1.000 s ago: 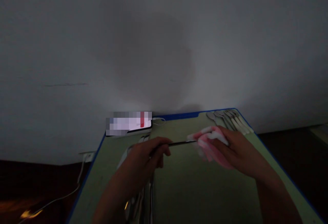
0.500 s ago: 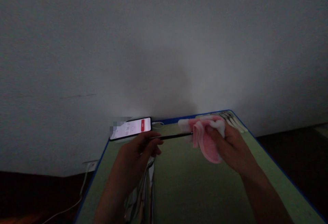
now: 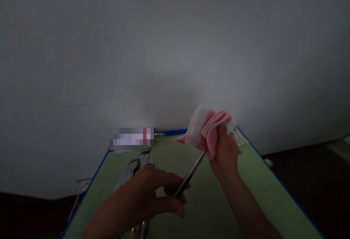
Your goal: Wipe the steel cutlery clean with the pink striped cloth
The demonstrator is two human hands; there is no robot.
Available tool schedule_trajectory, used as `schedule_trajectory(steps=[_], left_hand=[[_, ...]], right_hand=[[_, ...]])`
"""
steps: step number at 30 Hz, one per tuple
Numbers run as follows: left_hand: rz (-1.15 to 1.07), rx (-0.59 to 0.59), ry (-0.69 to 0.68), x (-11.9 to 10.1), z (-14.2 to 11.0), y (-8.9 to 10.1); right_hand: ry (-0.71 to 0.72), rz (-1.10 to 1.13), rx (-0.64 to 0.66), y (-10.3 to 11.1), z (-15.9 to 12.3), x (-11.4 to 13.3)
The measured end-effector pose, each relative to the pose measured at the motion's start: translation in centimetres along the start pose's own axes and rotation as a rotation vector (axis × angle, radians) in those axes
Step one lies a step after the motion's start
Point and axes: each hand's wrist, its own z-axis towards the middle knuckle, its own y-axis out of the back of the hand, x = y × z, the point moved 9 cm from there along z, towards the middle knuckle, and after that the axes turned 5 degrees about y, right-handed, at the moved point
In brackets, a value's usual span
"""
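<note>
My left hand pinches one end of a thin metal piece of cutlery between thumb and fingers. Its upper end runs into a pink and white cloth, so I cannot tell its kind. My right hand is closed round the bunched cloth, above the far part of the table. Under and beyond my left hand lies a group of metal cutlery, partly covered by the hand. White-handled cutlery lies at the far right corner, partly hidden by the right hand and cloth.
A phone with a lit, blurred screen rests at the table's far left corner, a white cable attached. The green table has a blue edge and stands against a grey wall. A socket with a cord is at left.
The cutlery piece has swung from nearly level to a steep slant. My left hand has come lower and nearer; my right hand with the cloth has moved left and up.
</note>
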Motion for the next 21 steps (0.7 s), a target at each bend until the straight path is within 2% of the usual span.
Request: schedule_trajectory(steps=[6, 11, 15, 18, 21], left_hand=[[0.115, -0.016, -0.006, 0.5, 1.1, -0.8], [0.106, -0.043, 0.043, 1.3, 1.7, -0.2], [0.069, -0.085, 0.051, 1.4, 1.2, 0.7], [0.148, -0.134, 0.061, 1.4, 0.5, 1.5], [0.2, -0.154, 0.049, 1.4, -0.5, 2.0]], right_hand=[[-0.106, 0.037, 0.089, -1.8, -1.3, -1.7], [-0.156, 0.09, 0.131, -2.6, -2.3, -3.1], [-0.201, 0.154, 0.13, -2.6, -1.9, -3.9], [-0.154, 0.217, 0.09, -1.9, -0.6, -3.7], [-0.038, 0.153, 0.115, -0.8, 1.1, -2.5]])
